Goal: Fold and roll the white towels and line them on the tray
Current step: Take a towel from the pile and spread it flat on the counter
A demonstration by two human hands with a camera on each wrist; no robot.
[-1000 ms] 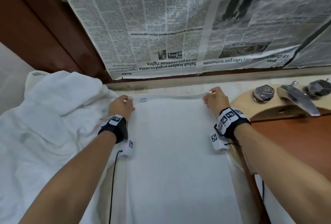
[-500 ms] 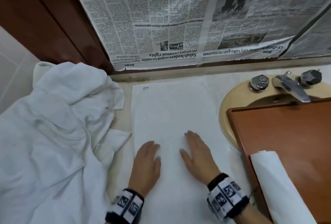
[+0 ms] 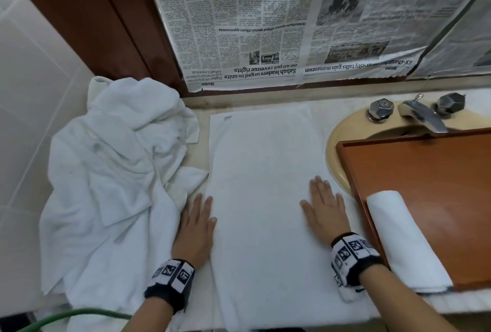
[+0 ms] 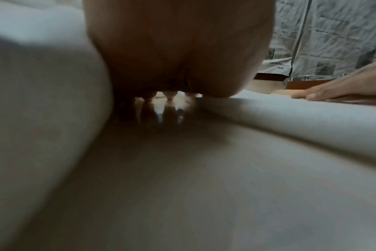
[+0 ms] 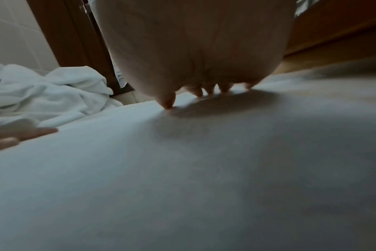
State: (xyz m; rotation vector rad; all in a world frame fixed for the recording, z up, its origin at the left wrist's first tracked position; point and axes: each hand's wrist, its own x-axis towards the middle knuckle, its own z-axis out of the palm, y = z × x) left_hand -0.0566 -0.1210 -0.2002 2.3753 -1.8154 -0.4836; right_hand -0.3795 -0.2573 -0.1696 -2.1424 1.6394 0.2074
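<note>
Two hands lie flat, palms down and fingers straight, on a folded white towel (image 3: 263, 199) spread lengthwise on the desk (image 3: 342, 104). The left hand (image 3: 195, 228) presses along the towel's left edge, partly over the border between it and the heap beside it; the right hand (image 3: 322, 211) rests on the towel near its right edge, thumb spread toward the middle. Neither hand grips anything. In the right wrist view the fingertips (image 5: 167, 103) touch the cloth, and the left hand's fingers (image 5: 32, 132) show at the left side.

A small label (image 3: 227, 118) sits at the towel's far left corner. Left of the towel, a crumpled heap of white towels (image 3: 111, 172) lies against the tiled wall, one flap reaching the flat towel's edge. To the right, a brown wooden tray (image 3: 430, 172) sits over the beige sink (image 3: 334, 143), and one rolled white towel (image 3: 398, 236) lies along the tray's left side. A metal tap (image 3: 422, 116) with two knobs stands behind the sink. Newspaper sheets (image 3: 279, 26) hang upside down behind the desk. A green hose (image 3: 77, 314) curves at the lower left.
</note>
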